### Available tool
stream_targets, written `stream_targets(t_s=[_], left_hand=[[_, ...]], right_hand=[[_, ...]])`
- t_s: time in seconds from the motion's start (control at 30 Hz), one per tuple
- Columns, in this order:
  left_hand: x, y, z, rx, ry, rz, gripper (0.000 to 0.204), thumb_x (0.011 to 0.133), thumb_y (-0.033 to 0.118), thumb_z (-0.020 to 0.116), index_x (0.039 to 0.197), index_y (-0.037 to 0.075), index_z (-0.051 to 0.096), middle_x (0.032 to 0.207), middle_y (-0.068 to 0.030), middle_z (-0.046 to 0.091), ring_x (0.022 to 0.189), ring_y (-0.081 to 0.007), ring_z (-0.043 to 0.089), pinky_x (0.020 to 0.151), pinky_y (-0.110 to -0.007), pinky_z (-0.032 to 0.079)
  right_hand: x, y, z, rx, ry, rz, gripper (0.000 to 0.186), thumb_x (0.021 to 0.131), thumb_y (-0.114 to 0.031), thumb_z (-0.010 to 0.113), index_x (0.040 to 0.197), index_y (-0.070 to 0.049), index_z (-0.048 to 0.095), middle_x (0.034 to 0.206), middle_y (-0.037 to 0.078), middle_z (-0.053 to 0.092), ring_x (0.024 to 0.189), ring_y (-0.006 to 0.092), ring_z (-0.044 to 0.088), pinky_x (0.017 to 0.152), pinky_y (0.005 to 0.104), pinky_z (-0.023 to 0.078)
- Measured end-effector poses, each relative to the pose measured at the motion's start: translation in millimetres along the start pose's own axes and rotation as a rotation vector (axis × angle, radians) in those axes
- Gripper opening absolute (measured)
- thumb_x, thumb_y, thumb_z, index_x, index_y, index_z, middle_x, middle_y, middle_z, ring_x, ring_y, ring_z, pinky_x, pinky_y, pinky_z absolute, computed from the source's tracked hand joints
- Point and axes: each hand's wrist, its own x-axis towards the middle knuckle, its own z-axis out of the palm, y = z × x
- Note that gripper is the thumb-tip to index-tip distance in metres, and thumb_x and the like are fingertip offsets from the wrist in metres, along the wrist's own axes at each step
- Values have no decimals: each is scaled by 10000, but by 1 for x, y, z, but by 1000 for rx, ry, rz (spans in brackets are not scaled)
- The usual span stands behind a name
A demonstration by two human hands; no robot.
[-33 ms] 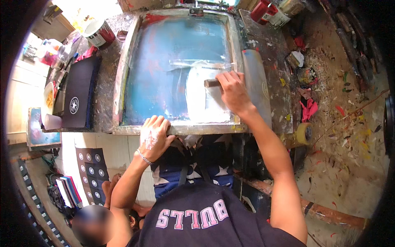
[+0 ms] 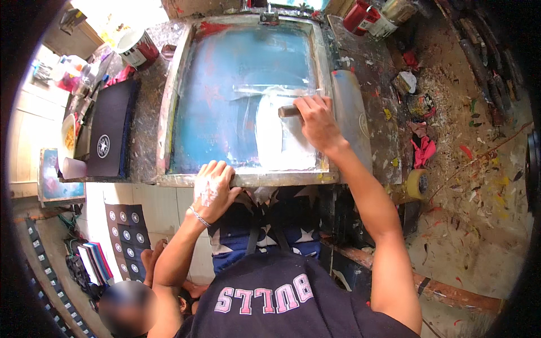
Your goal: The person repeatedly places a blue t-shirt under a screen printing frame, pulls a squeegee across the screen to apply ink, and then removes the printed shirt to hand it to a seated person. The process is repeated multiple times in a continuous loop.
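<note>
A wooden screen-printing frame (image 2: 265, 178) with blue mesh (image 2: 231, 67) lies on the paint-stained bench before me. White ink (image 2: 269, 132) covers the mesh's near right part. My right hand (image 2: 318, 121) is closed round the wooden handle of a squeegee (image 2: 289, 111) over that ink; its blade is mostly hidden. My left hand (image 2: 213, 191), smeared with white on its back, grips the near rail left of the middle, fingers curled over the top. At the frame's far side, a metal clamp (image 2: 269, 18) holds it.
Left of the frame lies dark fabric (image 2: 112, 121) with a round star emblem; a paint can (image 2: 137, 49) and white cup (image 2: 74, 168) stand nearby. Tape (image 2: 417, 184) sits at the bench's right edge. Another person (image 2: 127, 307) is low at left, beside a printed dark sheet (image 2: 127, 239).
The view shifts slightly. My right hand and the squeegee stay nearly in place over the white ink, and my left hand keeps its grip on the near rail.
</note>
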Motion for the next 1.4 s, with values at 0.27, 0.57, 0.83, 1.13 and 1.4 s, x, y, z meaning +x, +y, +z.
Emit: stream_targets(t_s=[0.27,0.57,0.83,1.13,1.4], left_hand=[[3,-4,8,55,-13,5,362,706,161,810,947,29,575,942,-141,559,934,-332,548,831,-426,433],[5,-3,7,75,-60,-24,389,679,140,834,954,38,578,935,-126,560,926,-331,546,826,-427,441],[7,-5,9,116,-26,31,419,685,201,834,965,34,572,946,-132,563,946,-319,558,832,-428,444],[3,-3,10,171,-69,21,386,729,194,802,989,23,575,953,-137,551,939,-316,542,840,-424,434],[7,0,7,184,-98,5,400,700,185,829,972,26,583,961,-136,573,951,-331,557,851,-440,445]], right_hand=[[77,29,-17,183,-352,188,255,834,2,594,1084,-18,634,1056,197,697,1077,377,630,948,514,422],[74,26,28,45,-140,61,171,797,35,545,935,-10,635,961,195,700,1019,385,651,927,516,460],[24,-8,-16,234,-324,63,193,782,68,525,936,2,620,917,215,681,974,395,642,923,505,452],[63,29,23,124,-170,82,212,783,78,515,974,19,586,958,225,666,951,419,615,893,514,467],[-29,-41,-12,162,-243,73,209,800,54,529,985,20,621,950,205,667,952,357,627,922,462,478]])
